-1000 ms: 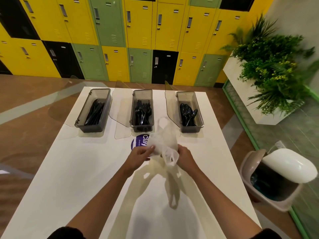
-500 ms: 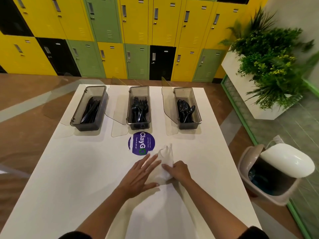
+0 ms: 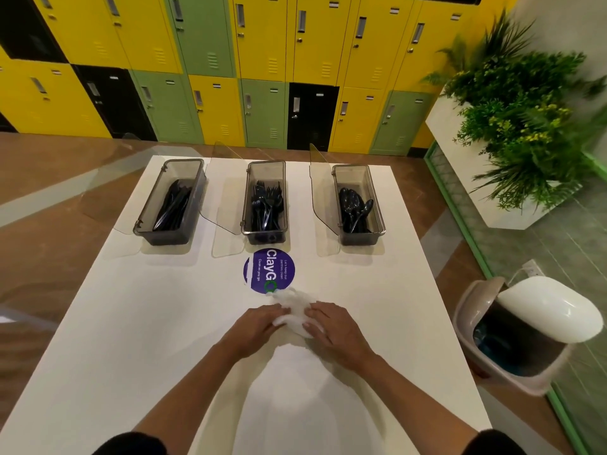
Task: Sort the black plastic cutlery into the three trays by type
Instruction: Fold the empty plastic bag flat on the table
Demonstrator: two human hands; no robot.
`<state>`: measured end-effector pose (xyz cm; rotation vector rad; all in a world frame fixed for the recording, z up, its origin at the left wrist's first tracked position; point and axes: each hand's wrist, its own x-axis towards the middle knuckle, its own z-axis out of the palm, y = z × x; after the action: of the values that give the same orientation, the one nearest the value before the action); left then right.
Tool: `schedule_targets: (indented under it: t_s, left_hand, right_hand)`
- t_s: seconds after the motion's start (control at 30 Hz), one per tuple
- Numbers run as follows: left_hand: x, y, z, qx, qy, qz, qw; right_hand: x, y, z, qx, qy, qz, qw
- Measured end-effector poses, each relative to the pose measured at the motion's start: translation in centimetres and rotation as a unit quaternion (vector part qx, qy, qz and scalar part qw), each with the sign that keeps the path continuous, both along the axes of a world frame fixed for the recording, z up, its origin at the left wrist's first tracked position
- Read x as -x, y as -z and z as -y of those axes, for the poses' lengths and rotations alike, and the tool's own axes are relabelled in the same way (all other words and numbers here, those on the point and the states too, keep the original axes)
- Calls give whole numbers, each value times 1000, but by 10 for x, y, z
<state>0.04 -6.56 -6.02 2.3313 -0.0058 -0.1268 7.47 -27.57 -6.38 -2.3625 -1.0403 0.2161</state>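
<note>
Three clear grey trays stand in a row at the far end of the white table (image 3: 131, 339). The left tray (image 3: 149, 205) holds black knives (image 3: 174, 205), the middle tray (image 3: 244, 205) black forks (image 3: 266, 205), and the right tray (image 3: 377, 205) black spoons (image 3: 353, 208). Nearer to me, a crumpled white plastic bag (image 3: 295, 310) lies on the table. My left hand (image 3: 259, 326) and my right hand (image 3: 331, 326) both hold it from either side, fingers curled over it and pressing it down. No loose cutlery shows on the table.
A round purple sticker (image 3: 269, 270) sits on the table just beyond the bag. Clear lids (image 3: 226, 198) hinge open beside each tray. An open bin (image 3: 525, 333) stands on the floor to the right, a planter (image 3: 525, 126) behind it, lockers along the back.
The bag was held up in the air, then laid down and flattened; now it is bunched small between both hands, and my left hand's fingers have curled onto it.
</note>
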Motion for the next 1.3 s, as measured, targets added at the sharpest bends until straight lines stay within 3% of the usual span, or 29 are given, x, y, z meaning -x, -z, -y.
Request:
schedule_targets:
  t_s: [0.13, 0.33, 0.43, 0.53, 0.57, 0.63, 0.7, 0.8, 0.9, 1.0, 1.3]
  left_hand:
    - [-8, -5, 2, 28, -97, -57, 993]
    - [-13, -5, 11, 61, -258, -115, 957]
    - [-10, 2, 18, 19, -307, -100, 946]
    - [-3, 2, 29, 29, -336, -9, 941]
    - [1, 2, 32, 20, -317, 33, 948]
    - [8, 16, 33, -82, -205, 86, 972]
    - [11, 39, 26, -165, -103, 65, 979]
    - [18, 53, 23, -210, -83, 0, 974]
    - [23, 51, 19, -253, -73, -16, 964]
    - [23, 46, 14, -265, -71, -23, 961]
    - [19, 36, 4, -216, -44, -31, 975]
  right_hand:
    - [1, -3, -2, 57, 6, -15, 998]
    - [-5, -11, -32, 72, 176, -131, 973]
    - [-3, -7, -48, 125, 227, -112, 959]
    - [4, 0, -62, 179, 253, -72, 948]
    - [6, -1, -65, 187, 263, -65, 944]
    - [10, 0, -65, 187, 276, -55, 941]
    - [16, -1, -68, 229, 276, -32, 933]
    - [25, -8, -81, 238, 333, -26, 912]
    - [30, 8, -85, 225, 376, 68, 896]
    - [30, 15, -87, 218, 424, 85, 875]
    - [23, 13, -100, 154, 497, -41, 853]
